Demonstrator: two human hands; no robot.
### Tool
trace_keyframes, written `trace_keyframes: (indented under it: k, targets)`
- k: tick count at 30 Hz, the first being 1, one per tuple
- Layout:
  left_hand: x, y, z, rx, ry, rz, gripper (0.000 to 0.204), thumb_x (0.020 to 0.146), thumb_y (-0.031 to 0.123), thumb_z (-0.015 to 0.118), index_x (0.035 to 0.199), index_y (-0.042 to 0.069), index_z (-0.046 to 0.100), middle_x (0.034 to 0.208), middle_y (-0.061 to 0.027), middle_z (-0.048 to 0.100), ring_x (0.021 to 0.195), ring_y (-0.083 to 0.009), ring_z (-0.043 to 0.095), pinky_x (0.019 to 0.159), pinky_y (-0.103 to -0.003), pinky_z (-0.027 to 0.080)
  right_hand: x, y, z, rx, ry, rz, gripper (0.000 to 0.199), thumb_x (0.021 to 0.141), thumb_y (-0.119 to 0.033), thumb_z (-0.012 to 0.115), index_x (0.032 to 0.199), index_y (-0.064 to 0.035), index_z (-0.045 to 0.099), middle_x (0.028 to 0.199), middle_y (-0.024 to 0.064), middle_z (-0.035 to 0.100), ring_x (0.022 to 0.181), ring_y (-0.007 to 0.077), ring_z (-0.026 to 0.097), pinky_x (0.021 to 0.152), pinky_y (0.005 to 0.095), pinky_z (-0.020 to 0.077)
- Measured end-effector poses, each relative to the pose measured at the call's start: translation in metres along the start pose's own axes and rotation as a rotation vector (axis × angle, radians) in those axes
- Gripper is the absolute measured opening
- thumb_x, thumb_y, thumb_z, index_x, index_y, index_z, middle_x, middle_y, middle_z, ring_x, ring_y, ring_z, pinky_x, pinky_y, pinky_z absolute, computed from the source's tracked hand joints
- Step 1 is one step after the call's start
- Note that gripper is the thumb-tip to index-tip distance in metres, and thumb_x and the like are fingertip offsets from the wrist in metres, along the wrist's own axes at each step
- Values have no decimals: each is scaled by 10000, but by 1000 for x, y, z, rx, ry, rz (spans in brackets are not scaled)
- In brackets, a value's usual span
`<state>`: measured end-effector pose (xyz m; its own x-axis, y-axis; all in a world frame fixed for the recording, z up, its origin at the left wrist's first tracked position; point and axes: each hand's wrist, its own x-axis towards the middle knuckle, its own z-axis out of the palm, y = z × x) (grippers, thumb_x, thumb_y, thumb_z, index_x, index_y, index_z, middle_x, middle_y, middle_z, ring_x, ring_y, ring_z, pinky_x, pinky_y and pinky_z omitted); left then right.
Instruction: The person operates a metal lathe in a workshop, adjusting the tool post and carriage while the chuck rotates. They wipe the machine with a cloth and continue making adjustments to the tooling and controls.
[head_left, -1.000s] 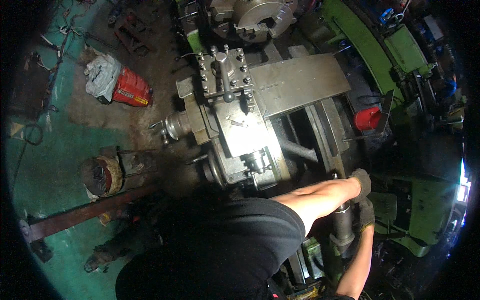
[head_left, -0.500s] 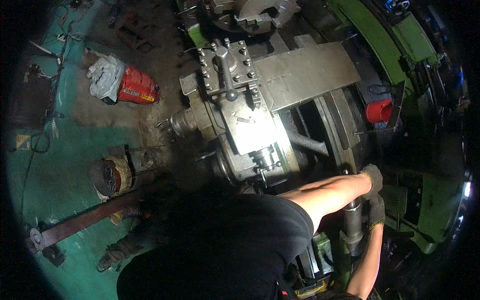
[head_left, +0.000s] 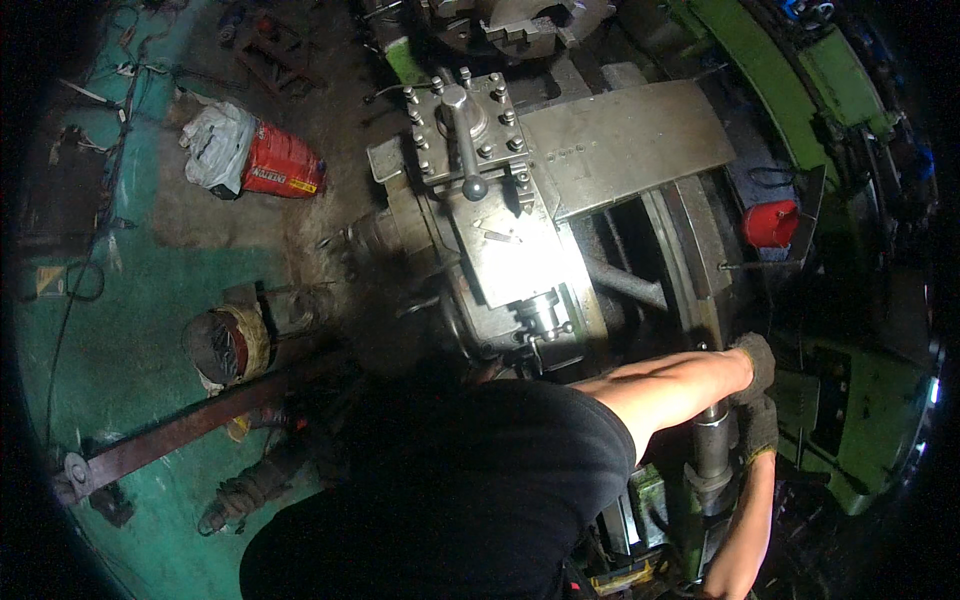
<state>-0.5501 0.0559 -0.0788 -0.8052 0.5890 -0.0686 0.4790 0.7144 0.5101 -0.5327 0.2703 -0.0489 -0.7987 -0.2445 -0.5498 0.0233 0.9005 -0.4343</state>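
My left hand (head_left: 759, 362), in a dark knitted glove, is at the right end of my outstretched left arm. Just below it, my right hand (head_left: 759, 427), gloved alike, meets it from the lower edge. Both gloves look rounded and closed, nearly touching. The fingers face away, and whatever they grip is hidden. Beside them on the left is a thick metal cylinder (head_left: 712, 445) of the lathe; my left forearm crosses over its upper end. The lathe's tool post (head_left: 465, 125) with its lever handle and the brightly lit slide (head_left: 515, 255) lie up and to the left.
A big chuck (head_left: 525, 30) is at the top. A red container (head_left: 770, 224) stands on the right near green machine covers (head_left: 860, 400). On the left floor are a red bucket (head_left: 285, 160) with a plastic bag, a round taped bundle (head_left: 222, 348) and a long metal bar (head_left: 200, 425).
The whole view has shifted slightly, so the scene sits a little further right. Both gloved hands stay at nearly the same place on the machine.
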Motion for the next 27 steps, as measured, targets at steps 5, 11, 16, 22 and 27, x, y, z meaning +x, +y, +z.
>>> trace_keyframes:
  k: [5,11,16,22,27]
  targets:
    - [-3,17,-4,18,-39,26,335,869,380,758,1123,198,880,1126,-61,840,1068,-300,794,827,-491,607,-19,14,7,116,62,43,513,1015,-348,658,1406,-15,662,1209,98,722,1062,235,636,956,390,520]
    - [-11,-5,-16,-24,-87,-47,396,890,430,751,1178,180,857,1226,-98,808,1161,-328,759,898,-503,593,-31,-81,21,617,36,55,421,1000,-300,716,1327,-35,734,1215,52,734,1060,180,648,929,352,520]
    - [-101,30,-78,-196,555,-78,440,852,406,762,1157,89,782,1234,-163,687,1223,-358,627,1001,-518,502,9,18,19,501,146,-148,372,1001,-317,719,1247,-39,746,1058,21,712,906,158,587,794,340,487]
    - [-304,22,-74,-426,1016,105,230,884,129,717,1100,47,722,1095,-169,710,1087,-390,667,953,-520,542,17,-10,25,229,42,-132,442,1055,-337,704,1335,4,691,1221,93,734,1010,185,644,910,374,532]
    - [-435,-19,-44,-109,743,-365,215,986,221,651,1079,64,764,1073,-167,743,1053,-380,694,953,-511,552,75,115,-12,118,438,-218,408,1050,-371,727,1236,-7,720,1046,72,715,959,211,621,904,386,503]
